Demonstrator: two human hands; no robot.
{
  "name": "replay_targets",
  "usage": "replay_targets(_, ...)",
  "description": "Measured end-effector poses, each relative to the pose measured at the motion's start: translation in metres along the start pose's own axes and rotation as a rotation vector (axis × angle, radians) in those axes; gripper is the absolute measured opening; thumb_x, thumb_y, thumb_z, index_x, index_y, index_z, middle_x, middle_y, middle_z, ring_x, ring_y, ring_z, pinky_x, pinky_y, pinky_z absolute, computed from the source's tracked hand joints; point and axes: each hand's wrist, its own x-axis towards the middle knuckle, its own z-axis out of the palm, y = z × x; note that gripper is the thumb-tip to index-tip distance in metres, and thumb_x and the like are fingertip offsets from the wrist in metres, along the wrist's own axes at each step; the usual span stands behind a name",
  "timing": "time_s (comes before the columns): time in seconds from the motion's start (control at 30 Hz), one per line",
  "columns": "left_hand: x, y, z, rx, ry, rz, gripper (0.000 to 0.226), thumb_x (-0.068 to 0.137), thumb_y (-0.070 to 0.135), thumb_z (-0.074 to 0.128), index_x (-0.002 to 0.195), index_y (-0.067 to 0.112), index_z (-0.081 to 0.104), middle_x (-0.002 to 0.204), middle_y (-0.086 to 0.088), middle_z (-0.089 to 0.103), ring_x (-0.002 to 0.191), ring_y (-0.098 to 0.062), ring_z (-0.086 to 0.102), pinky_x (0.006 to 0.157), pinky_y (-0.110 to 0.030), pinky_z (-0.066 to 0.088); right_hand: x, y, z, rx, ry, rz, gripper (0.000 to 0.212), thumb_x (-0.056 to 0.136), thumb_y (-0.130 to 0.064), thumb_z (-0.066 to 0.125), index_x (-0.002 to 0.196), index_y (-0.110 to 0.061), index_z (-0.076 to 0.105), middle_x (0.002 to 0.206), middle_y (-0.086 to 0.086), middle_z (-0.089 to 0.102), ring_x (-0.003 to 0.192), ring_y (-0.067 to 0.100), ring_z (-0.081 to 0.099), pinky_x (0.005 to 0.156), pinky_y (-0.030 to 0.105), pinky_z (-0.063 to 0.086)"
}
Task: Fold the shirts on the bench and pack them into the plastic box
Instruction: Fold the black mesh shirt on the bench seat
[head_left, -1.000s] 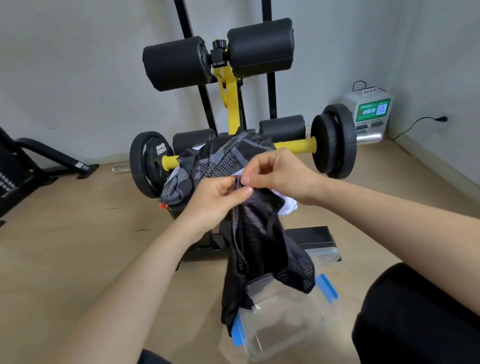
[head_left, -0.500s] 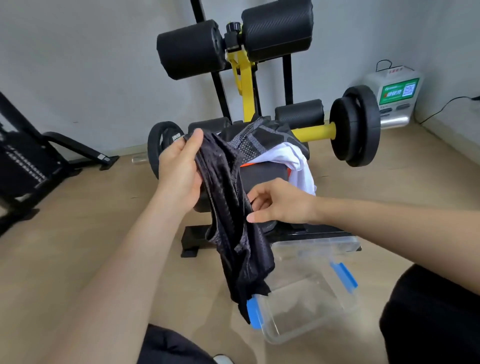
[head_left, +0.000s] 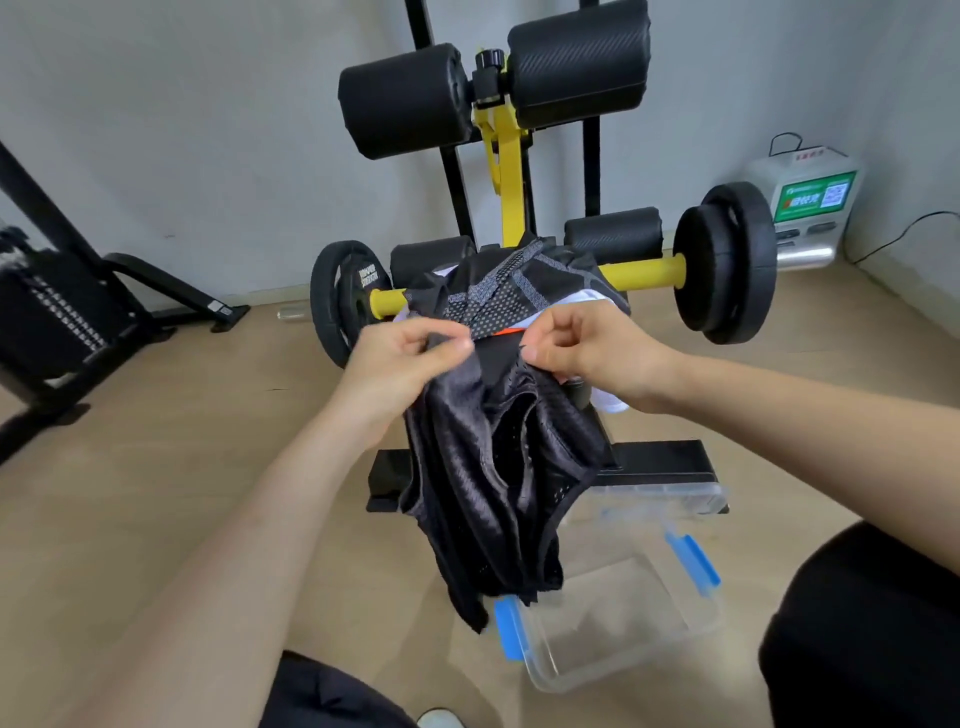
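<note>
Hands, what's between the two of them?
In the head view, the black mesh shirt spans between the left hand and right hand; both pinch its top edge.

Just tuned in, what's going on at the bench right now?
A person holds a black mesh shirt up by its top edge, with the left hand and the right hand each pinching it. It hangs unfolded near the clear plastic box with blue latches on the floor, which looks empty. A grey patterned shirt and a white shirt lie piled on the black and yellow bench.
</note>
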Motion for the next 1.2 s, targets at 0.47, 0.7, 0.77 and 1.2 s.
replay_targets(0.47,0.008,0.005,0.016,-0.056,0.077,0.050,0.014,0.094,0.021,0.069,0.089,0.009,0.076,0.090,-0.013,0.076,0.079,-0.017,0.070,0.078,-0.036,0.056,-0.012,0.000,-0.017,-0.324,0.097,-0.210,0.035,0.074,-0.030,0.085,0.097,-0.013,0.064,0.094,0.005,0.068,0.080,0.015,0.064,0.077,0.022,0.051)
replay_targets(0.7,0.013,0.014,0.006,-0.221,0.179,0.074,0.013,0.094,0.024,0.069,0.086,0.019,0.078,0.093,-0.009,0.077,0.088,-0.023,0.073,0.081,-0.039,0.058,-0.008,0.027,0.025,-0.543,0.141,-0.345,0.054,0.070,-0.033,0.087,0.115,-0.018,0.060,0.105,-0.005,0.061,0.099,0.008,0.054,0.091,0.031,0.048)
replay_targets(0.77,0.012,0.016,0.003,-0.249,0.178,0.092,0.015,0.096,0.024,0.067,0.087,0.018,0.077,0.090,-0.006,0.076,0.085,-0.020,0.072,0.071,-0.033,0.057,-0.001,0.035,0.028,-0.600,0.171,-0.325,0.059,0.072,-0.035,0.085,0.123,-0.021,0.060,0.110,-0.006,0.059,0.108,0.012,0.052,0.096,0.035,0.045)
replay_targets(1.2,0.016,0.007,-0.022,-0.333,0.229,0.088,0.016,0.097,0.022,0.064,0.089,0.018,0.076,0.092,-0.005,0.075,0.085,-0.019,0.068,0.074,-0.033,0.053,0.030,0.030,0.038,-0.246,0.134,-0.203,0.026,0.075,-0.025,0.086,0.072,-0.022,0.060,0.085,-0.005,0.065,0.074,0.006,0.057,0.070,0.016,0.041)
